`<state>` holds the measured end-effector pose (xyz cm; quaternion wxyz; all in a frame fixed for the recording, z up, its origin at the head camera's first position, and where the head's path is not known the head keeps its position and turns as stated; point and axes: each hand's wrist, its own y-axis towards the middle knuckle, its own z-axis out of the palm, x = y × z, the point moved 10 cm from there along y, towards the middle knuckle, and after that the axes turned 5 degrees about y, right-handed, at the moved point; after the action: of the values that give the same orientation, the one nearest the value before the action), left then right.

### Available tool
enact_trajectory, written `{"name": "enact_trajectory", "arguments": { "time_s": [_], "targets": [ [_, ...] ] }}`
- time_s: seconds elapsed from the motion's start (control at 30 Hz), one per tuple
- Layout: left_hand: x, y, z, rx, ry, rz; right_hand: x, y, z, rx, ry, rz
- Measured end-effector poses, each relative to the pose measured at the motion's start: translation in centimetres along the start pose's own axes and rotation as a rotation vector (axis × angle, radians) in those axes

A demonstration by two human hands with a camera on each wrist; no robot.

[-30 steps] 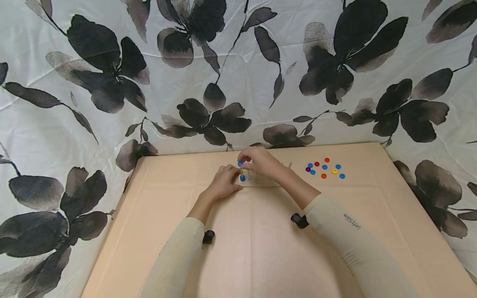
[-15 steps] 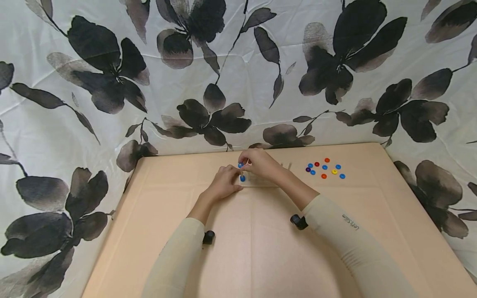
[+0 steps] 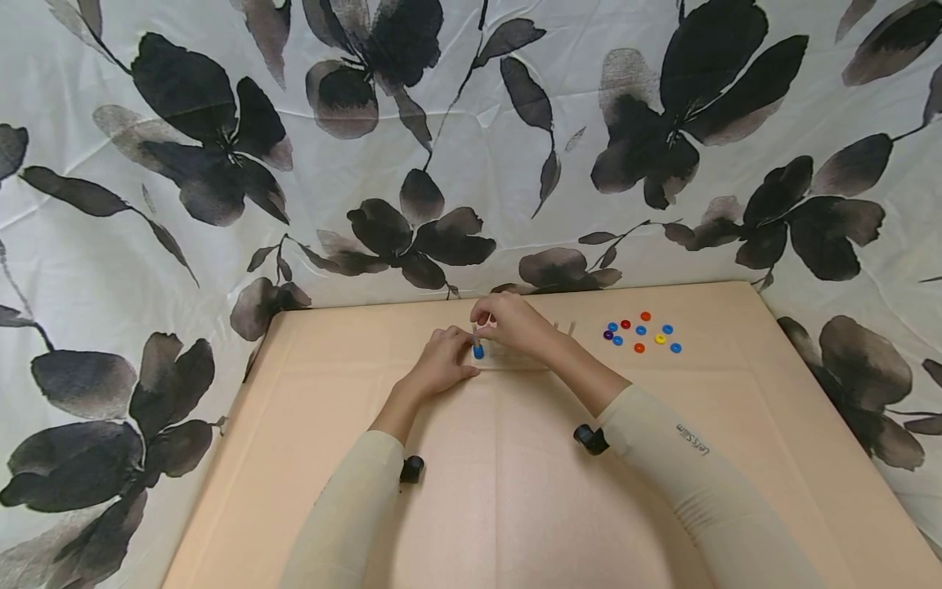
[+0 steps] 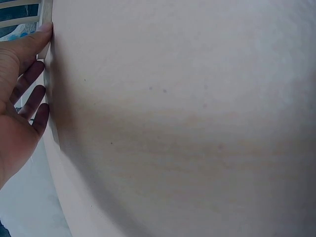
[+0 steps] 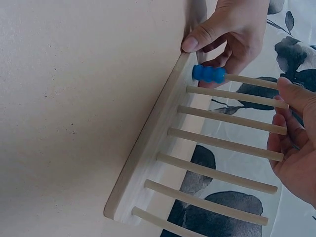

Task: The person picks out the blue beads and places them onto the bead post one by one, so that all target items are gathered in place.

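On the tabletop (image 3: pixel 515 483), the wooden rack (image 5: pixel 154 140) is gripped at one end by the fingers of the left hand (image 3: pixel 439 361). Blue beads (image 5: pixel 209 74) are stacked around the foot of the end peg (image 5: pixel 252 81). Its tip is reached by the right hand (image 3: pixel 513 321); whether those fingers are clamped cannot be told.

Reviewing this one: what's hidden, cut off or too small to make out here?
Head: several pegs on the rack, hidden by the right hand.
Head: loose beads, too small for surface detail.
Left wrist: part of the blue beads, hidden by the left hand.
Right wrist: tip of the last peg, cut off by the bottom edge.
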<state>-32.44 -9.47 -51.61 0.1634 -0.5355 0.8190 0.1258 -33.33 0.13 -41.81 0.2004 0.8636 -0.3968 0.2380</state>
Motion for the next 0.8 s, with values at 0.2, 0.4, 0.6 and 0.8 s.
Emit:
{"name": "enact_trajectory", "arguments": {
  "time_s": [0.2,0.4,0.6,0.8],
  "targets": [
    [0.1,0.1,0.2,0.002,-0.006,-0.005,-0.3,-0.3,-0.2,0.001,-0.009,0.018],
    [0.2,0.1,0.2,0.003,-0.014,-0.008,-0.4,-1.0,-1.2,-0.017,-0.005,0.043],
    [0.2,-0.2,0.2,0.009,-0.009,-0.010,-0.4,-2.4,-3.2,-0.075,0.030,0.055],
    [0.2,-0.7,0.3,0.024,-0.012,-0.007,-1.1,-4.5,-5.3,-0.145,0.042,0.063]
  ]
}}
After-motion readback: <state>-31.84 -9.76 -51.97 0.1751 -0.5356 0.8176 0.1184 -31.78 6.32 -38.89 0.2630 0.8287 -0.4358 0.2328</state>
